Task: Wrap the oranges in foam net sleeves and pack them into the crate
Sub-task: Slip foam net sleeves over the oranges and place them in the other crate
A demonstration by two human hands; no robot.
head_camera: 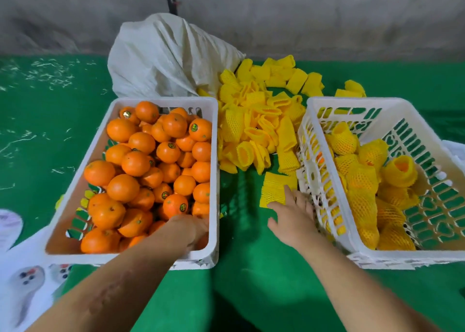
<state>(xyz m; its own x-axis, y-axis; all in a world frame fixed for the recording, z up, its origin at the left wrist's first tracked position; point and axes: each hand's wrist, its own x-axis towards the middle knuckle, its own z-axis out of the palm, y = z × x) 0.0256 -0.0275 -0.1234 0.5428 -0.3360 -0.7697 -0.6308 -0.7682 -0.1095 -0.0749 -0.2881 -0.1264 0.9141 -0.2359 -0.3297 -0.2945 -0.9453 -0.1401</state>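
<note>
While two hands (186,231) (293,213) reach, two crates (214,135) (312,110) sit.

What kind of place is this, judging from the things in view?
Probably a small fruit-packing spot, set up on a green floor covering. A white crate of bare oranges, a pile of yellow foam net sleeves and a second crate of sleeved oranges suggest it.

Two white crates (212,180), one white sack (166,57), two hands (293,214), and oranges (136,163) and yellow sleeves (254,130) too many to count.
</note>
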